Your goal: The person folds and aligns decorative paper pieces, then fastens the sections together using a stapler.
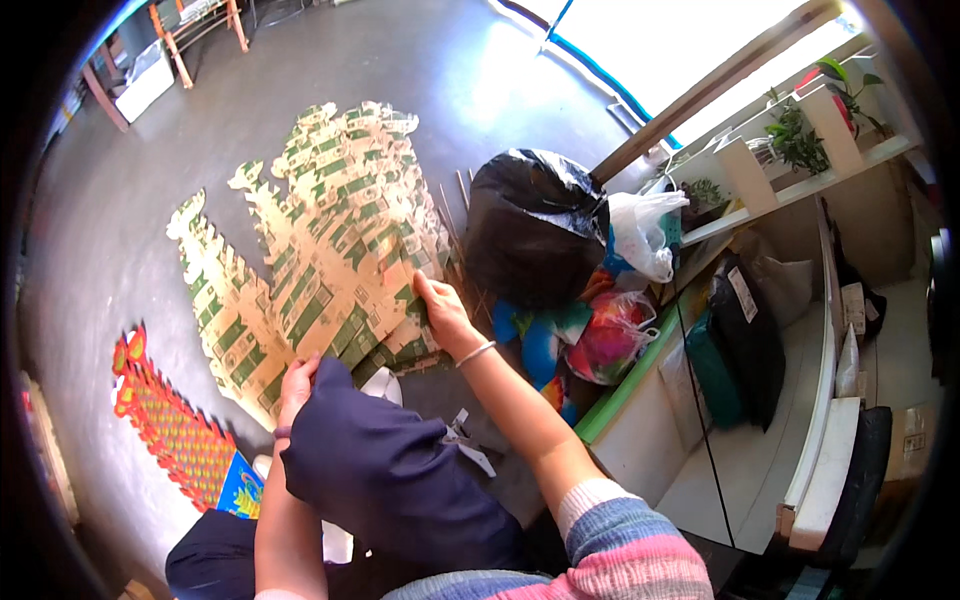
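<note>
Several die-cut brown cardboard sheets with green print and jagged edges lie overlapping on the floor before me. My right hand (pixel 441 308) pinches the right edge of one cardboard sheet (pixel 335 290). At its near edge, my left hand (pixel 299 385) is closed on the same sheet beside my dark-trousered knee. Another jagged cardboard strip (pixel 225 310) lies to the left, partly under it. Further left and nearer rests a red, orange and yellow die-cut card (pixel 185 430) with a scale pattern and a blue end. My knee and forearm hide part of the near edges.
A black plastic bag (pixel 535 225) stands right of the sheets, with thin sticks (pixel 450 215) beside it. White (pixel 645 230) and colourful bags (pixel 610 335) sit next to a green-edged shelf unit (pixel 640 395). Potted plants (pixel 798 140) line a white planter. A wooden pole (pixel 700 95) slants behind.
</note>
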The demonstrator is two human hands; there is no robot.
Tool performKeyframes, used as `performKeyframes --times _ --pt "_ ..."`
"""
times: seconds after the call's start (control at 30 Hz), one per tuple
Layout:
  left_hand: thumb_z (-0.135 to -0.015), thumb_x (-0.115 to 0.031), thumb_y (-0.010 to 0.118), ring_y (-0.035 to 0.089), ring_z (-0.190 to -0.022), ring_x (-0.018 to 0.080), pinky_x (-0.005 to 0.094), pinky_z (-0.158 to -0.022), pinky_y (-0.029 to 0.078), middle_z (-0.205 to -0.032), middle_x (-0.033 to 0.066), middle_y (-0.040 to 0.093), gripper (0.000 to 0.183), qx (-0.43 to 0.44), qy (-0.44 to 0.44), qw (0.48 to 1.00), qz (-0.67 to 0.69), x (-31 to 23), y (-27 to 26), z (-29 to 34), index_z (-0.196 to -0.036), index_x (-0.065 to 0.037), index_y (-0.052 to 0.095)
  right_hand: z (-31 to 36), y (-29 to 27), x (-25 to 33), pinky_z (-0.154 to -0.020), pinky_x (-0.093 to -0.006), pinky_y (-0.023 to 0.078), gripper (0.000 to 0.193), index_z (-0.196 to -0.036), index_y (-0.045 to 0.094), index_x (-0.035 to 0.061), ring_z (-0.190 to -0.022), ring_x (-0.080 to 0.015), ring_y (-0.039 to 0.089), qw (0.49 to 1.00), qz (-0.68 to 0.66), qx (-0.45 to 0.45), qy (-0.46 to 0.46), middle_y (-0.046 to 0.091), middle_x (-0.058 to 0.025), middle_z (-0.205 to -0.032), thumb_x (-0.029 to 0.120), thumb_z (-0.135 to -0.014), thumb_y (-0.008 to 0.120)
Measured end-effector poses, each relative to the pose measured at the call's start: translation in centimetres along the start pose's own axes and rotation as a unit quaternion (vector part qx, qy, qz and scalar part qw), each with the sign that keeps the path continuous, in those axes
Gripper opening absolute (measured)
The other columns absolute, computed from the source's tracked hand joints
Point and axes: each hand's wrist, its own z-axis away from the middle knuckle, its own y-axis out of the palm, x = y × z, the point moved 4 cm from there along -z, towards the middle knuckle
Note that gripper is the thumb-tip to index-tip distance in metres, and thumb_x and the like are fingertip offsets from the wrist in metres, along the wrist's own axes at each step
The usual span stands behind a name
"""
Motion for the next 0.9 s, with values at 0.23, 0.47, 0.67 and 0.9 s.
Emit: performKeyframes --times 0.23,0.47,0.67,0.9 --pt "-0.075 -0.009 0.066 0.040 -0.037 0.0090 0.0220 -0.033 0.032 -0.055 -0.0033 0.048 0.016 -0.017 0.041 0.999 0.015 -4.7 0.4 0.6 -0.068 -0.012 0.053 -2.0 -8.6 2.2 -0.055 -0.0253 0.045 0.032 -0.082 0.066 -0.0004 -0.056 -0.0107 0.056 0.960 0.230 -0.104 -0.120 0.064 -0.0029 -0.068 0.031 -0.084 0.060" --pt "-0.078 -0.010 0.064 0.043 -0.043 0.0067 0.0210 -0.038 0.035 -0.056 -0.0066 0.046 0.011 -0.037 0.030 0.989 0.139 -7.1 -0.4 3.1 -0.074 -0.014 0.055 -1.0 -8.9 1.7 -0.079 -0.0381 0.045 0.050 -0.110 0.052 -0.0019 -0.094 -0.0265 0.056 0.928 0.369 -0.012 -0.053 0.055 -0.0179 -0.110 0.042 -0.085 0.054" --pt "-0.077 -0.009 0.066 0.041 -0.043 0.0097 0.0254 -0.041 0.036 -0.056 -0.0051 0.045 0.020 -0.005 0.045 0.986 0.160 -5.9 -1.4 3.5 -0.069 -0.015 0.049 1.9 5.9 0.4 -0.078 -0.0308 0.050 0.030 -0.106 0.054 -0.0004 -0.086 -0.0141 0.059 0.987 0.079 0.139 0.007 0.060 -0.0063 -0.096 0.025 -0.090 0.051" --pt "-0.077 -0.012 0.067 0.047 -0.048 0.0085 0.0236 -0.041 0.039 -0.058 -0.0052 0.049 0.014 0.005 0.057 0.982 0.178 -7.0 -1.7 7.1 -0.075 -0.015 0.053 3.3 10.4 3.8 -0.081 -0.0358 0.049 0.042 -0.112 0.051 0.0015 -0.099 -0.0204 0.055 0.980 0.084 0.175 0.051 0.056 -0.0084 -0.106 0.037 -0.090 0.047"
